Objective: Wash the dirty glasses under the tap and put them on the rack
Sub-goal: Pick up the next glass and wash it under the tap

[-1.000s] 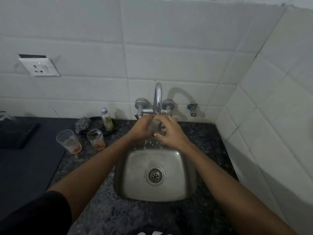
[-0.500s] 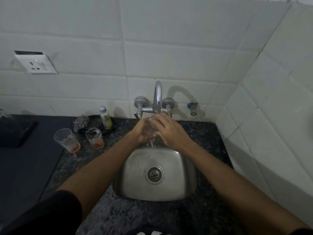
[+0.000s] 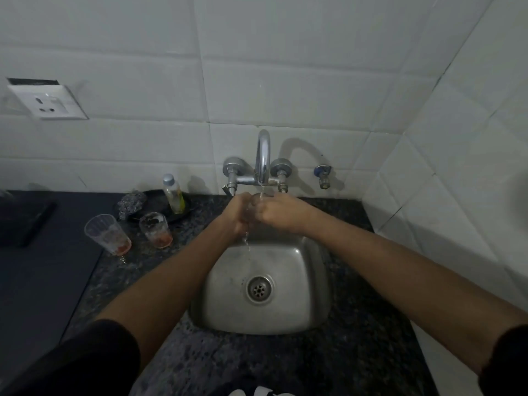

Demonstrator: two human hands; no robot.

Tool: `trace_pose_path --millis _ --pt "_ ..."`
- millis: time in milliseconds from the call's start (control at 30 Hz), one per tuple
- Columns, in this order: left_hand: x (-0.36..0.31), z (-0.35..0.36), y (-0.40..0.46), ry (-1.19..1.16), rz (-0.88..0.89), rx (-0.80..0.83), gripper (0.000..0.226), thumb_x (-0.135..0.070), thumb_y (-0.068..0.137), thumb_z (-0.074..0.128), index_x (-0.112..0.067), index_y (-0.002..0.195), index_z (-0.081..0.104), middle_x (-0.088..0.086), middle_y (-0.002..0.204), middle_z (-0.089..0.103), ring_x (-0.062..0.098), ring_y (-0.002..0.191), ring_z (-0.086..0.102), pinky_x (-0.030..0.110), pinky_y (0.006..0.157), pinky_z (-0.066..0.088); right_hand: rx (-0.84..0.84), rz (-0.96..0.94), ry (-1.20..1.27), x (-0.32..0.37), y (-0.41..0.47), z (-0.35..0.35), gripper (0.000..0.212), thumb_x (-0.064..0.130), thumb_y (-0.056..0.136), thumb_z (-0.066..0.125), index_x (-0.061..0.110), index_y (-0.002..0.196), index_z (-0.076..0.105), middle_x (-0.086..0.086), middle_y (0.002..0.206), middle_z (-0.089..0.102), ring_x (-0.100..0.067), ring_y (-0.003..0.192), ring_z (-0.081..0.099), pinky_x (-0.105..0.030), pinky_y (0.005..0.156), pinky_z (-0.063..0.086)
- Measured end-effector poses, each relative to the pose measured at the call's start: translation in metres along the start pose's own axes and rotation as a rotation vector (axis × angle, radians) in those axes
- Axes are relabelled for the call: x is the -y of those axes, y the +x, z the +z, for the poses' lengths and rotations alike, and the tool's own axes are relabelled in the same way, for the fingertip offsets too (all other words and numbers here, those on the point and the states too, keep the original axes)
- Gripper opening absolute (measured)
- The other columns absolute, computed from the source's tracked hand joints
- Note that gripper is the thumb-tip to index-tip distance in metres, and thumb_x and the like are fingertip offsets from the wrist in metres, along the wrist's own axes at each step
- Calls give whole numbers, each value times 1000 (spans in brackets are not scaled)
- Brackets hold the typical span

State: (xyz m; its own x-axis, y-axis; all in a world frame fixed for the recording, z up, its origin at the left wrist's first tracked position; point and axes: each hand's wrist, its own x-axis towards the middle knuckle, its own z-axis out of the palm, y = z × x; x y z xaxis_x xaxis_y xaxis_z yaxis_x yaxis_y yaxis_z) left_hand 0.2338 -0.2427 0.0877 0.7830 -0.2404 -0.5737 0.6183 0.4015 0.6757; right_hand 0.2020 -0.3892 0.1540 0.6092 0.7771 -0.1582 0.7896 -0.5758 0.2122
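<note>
Now both hands meet under the curved chrome tap [image 3: 263, 155], left hand [image 3: 238, 214] and right hand [image 3: 281, 214] with fingers curled round a small clear glass [image 3: 255, 205], mostly hidden, as a thin stream falls into the square steel sink [image 3: 300, 298]. Two clear ribbed tumblers, the taller [image 3: 107, 234] and the shorter [image 3: 156, 229], both with orange dregs, stand on the speckled dark stone bench [image 3: 357, 352], left of the sink.

A clear glass [image 3: 253, 208] sits under the running tap [image 3: 263, 158]; two dirty glasses [image 3: 108, 235] [image 3: 156, 229] stand upright left of the sink [image 3: 303, 310].
</note>
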Motion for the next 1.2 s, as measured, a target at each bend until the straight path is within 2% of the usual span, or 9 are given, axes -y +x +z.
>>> trace_pose_path --millis 133,233,333,400,500,700,900,1100,1200 --pt "8 9 4 -88 59 -33 23 -8 68 44 -8 59 64 4 61 51 19 61 51 26 56 43 2 340 82 13 19 -12 23 21 95 62 6 112 66 -12 116 66 -30 106 65 -39 82 47" --pt "7 -1 2 28 27 54 14 -20 67 63 -9 75 67 10 76 53 23 66 51 32 62 33 73 188 56 2 18 -11 22 27 94 68 10 109 69 -4 107 65 -23 99 63 -35 84 48" --pt "-4 -5 1 123 -28 45 32 -21 93 54 -10 69 72 4 67 60 17 57 57 29 56 44 73 43 -31 -6 18 9 11 10 92 63 8 99 72 -11 99 71 -32 92 70 -45 77 58" --pt "-6 0 4 -12 21 31 43 -6 94 46 -9 55 65 1 53 52 14 44 52 23 43 42 -5 172 90 3 18 6 11 10 88 71 4 97 71 -17 97 71 -34 87 70 -45 68 59" --pt "2 0 11 -118 166 -47 33 -1 84 42 -6 62 66 10 66 57 19 58 58 30 57 50 -110 382 252 20 22 -1 27 28 94 69 9 113 68 -15 121 62 -32 107 64 -42 84 55" --pt "-3 0 2 -13 36 186 40 -13 96 46 -7 68 74 4 69 60 15 59 58 26 57 48 -84 78 40 3 9 9 17 -2 77 79 4 92 76 -14 96 74 -33 89 71 -44 70 62" --pt "15 4 8 -118 122 24 27 -10 79 44 -4 76 70 9 76 61 20 68 60 31 62 48 13 301 239 8 11 2 20 24 95 68 10 110 68 -10 114 66 -28 104 66 -35 81 51" --pt "0 2 3 51 18 116 31 -19 91 49 -10 75 74 4 74 59 17 65 55 32 61 44 88 170 -154 6 13 7 17 17 93 66 13 108 74 -6 108 73 -26 104 68 -42 95 51" --pt "5 5 7 -80 47 67 33 -9 81 43 -7 63 71 6 69 58 19 64 57 31 63 44 48 326 41 13 14 -6 21 25 95 68 11 110 70 -10 115 67 -30 104 67 -32 77 44"
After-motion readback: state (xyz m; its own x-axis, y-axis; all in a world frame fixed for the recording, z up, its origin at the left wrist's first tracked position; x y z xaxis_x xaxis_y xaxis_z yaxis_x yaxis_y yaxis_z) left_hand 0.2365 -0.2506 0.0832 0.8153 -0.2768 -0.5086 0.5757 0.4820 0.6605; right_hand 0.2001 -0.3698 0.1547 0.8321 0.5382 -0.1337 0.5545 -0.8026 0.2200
